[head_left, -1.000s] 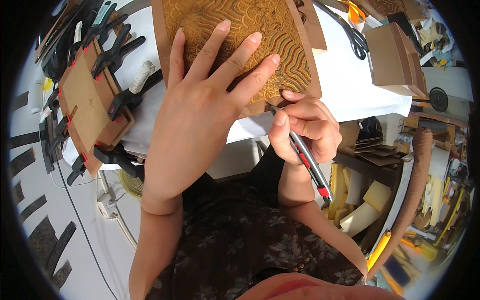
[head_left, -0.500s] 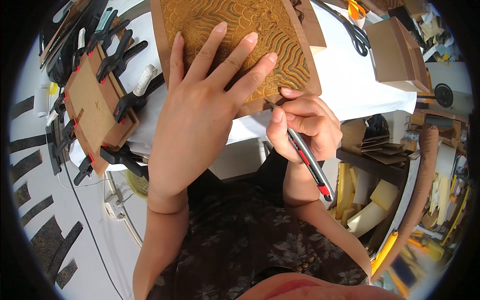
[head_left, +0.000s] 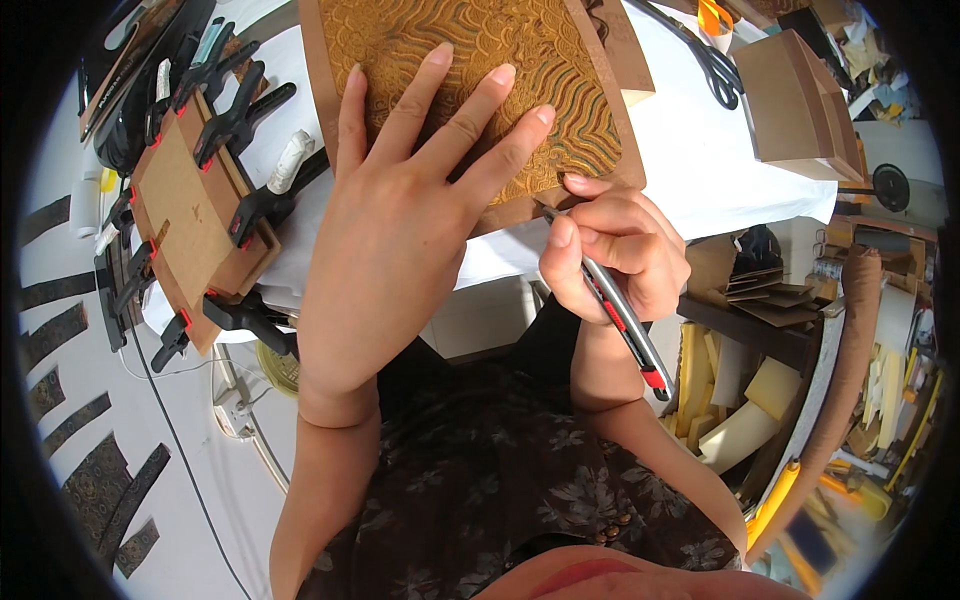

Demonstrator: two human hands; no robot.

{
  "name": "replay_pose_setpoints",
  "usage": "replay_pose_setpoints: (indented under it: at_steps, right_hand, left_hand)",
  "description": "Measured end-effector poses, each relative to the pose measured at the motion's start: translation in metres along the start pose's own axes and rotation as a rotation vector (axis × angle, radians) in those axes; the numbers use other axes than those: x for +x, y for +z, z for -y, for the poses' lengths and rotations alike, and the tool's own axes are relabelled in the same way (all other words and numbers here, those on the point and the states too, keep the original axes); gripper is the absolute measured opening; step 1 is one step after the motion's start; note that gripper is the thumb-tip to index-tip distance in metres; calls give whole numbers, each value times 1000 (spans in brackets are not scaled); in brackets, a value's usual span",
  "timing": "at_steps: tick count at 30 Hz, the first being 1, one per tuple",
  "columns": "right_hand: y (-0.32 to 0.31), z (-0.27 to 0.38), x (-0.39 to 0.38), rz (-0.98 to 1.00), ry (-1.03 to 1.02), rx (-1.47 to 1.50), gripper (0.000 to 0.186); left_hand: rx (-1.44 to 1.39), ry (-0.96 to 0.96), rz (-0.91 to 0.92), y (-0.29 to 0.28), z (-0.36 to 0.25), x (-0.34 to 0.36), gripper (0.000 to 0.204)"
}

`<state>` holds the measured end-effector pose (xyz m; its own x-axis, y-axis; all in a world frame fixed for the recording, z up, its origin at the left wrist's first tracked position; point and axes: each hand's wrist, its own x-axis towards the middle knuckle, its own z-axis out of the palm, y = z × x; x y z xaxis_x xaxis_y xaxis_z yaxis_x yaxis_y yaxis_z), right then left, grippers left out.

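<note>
The gold wave-patterned panel (head_left: 572, 118) lies on the white-covered worktop (head_left: 695, 150) beneath the left hand (head_left: 400, 220), flat with fingers spread, while the right hand (head_left: 632, 250) curls round a silver cutter (head_left: 628, 328), its tip at the panel's brown border (head_left: 508, 215).

Four left-hand fingers (head_left: 462, 125) spreading over one gold patterned panel (head_left: 400, 40) at near edge of desk (head_left: 700, 150). One right hand (head_left: 625, 255) gripping one cutter (head_left: 625, 320). At desk's right edge, one brown box (head_left: 795, 105) standing, one pair of black-handled scissors (head_left: 718, 80) lying beside it. At desk's left edge, at least seven black clamps (head_left: 235, 115) pinching one board stack (head_left: 190, 225). Eight dark patterned pieces (head_left: 97, 478) showing on floor (head_left: 180, 540).
</note>
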<state>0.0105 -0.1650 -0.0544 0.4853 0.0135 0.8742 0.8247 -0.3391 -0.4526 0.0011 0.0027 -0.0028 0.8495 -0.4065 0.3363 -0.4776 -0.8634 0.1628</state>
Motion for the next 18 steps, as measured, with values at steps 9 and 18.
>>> replay_pose_setpoints:
  at_steps: [9,18]
  right_hand:
    - [0,1,2,17,-10,-49,29]
    - [0,2,2,17,8,9,28]
  left_hand:
    - [-4,0,1,0,0,1,76]
    - [-1,-2,-11,0,-1,0,75]
